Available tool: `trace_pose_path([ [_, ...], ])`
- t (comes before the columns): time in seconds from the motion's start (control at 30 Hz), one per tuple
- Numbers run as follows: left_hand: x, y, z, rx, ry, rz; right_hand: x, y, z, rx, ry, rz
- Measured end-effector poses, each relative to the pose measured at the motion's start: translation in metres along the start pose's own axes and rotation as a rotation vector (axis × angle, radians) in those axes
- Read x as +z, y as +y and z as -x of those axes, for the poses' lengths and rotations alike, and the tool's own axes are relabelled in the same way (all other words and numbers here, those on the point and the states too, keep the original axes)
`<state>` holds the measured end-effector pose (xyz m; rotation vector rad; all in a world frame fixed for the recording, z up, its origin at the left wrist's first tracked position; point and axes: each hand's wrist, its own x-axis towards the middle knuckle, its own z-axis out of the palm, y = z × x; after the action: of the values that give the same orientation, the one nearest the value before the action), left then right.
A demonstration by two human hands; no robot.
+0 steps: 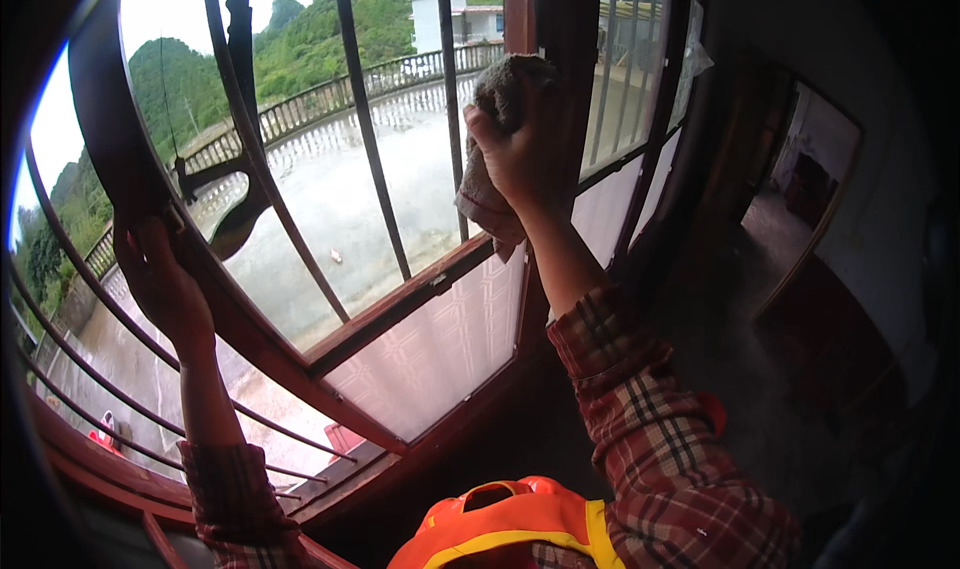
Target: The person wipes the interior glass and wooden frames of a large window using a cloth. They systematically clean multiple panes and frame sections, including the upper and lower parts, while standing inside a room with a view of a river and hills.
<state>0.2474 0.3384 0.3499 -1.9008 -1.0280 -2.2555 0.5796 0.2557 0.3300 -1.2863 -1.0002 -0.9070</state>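
A bunched grey cloth (487,201) is gripped in my right hand (517,149), held at the right side of a wooden window sash, beside its upright frame (566,111). Part of the cloth hangs below the hand. Further left, my left hand (161,284) is raised to the sash's left stile (247,329), its fingers against the dark wood; whether they close round it is hard to tell. Between the hands is the window pane, with a wooden crossbar (405,302) and a patterned frosted panel (442,351) under it.
Metal bars (367,118) stand outside the window; more bars (112,344) curve across the opening at the left. Beyond lies a wet terrace with a balustrade (300,111). Other window panes (626,73) continue to the right. A framed mirror or doorway (802,171) is at the far right.
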Motion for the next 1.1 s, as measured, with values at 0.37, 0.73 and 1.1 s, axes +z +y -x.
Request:
trace_pose_path([
  [0.37, 0.004, -0.003, -0.002, 0.021, 0.031, 0.051, 0.01, -0.118, 0.178, -0.708, -0.522, -0.326],
  [0.73, 0.001, -0.008, -0.003, -0.026, 0.062, 0.084, -0.003, 0.007, 0.098, 0.256, -0.234, 0.285],
  [1.1, -0.005, 0.009, 0.0, 0.005, 0.027, 0.046, -0.042, -0.15, 0.175, -0.034, -1.112, -0.774],
])
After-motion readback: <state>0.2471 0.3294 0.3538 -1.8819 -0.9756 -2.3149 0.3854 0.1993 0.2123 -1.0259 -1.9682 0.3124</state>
